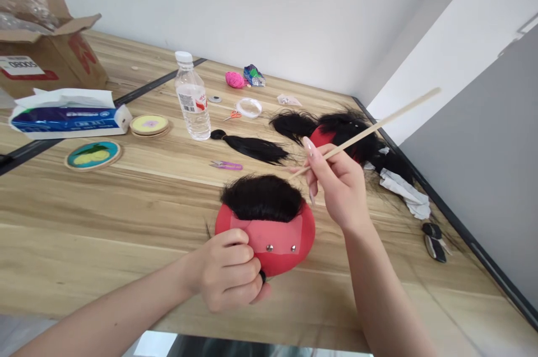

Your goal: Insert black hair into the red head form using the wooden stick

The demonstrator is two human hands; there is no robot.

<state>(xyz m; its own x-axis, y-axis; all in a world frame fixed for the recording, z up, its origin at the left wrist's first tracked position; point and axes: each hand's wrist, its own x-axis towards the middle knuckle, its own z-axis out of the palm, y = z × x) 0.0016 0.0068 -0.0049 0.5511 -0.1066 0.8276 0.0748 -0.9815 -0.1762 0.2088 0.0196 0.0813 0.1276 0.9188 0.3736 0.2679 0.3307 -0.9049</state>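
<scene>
- Head view: your left hand (233, 273) grips the red piece (282, 262) over the table (159, 200), seemingly steadying it;
- your right hand (342, 186) pinches the stick (378, 125) pen-like, apparently for control, tip near the black hair (264, 198).

At lower centre, my left hand (231, 273) grips a red pad (281, 261) bearing black hair (264, 198); right of centre, my right hand (342, 186) holds a wooden stick (378, 125).

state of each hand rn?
Left hand: closed, gripping the red pad at its near left edge.
Right hand: closed, holding the stick between thumb and fingers.
</scene>
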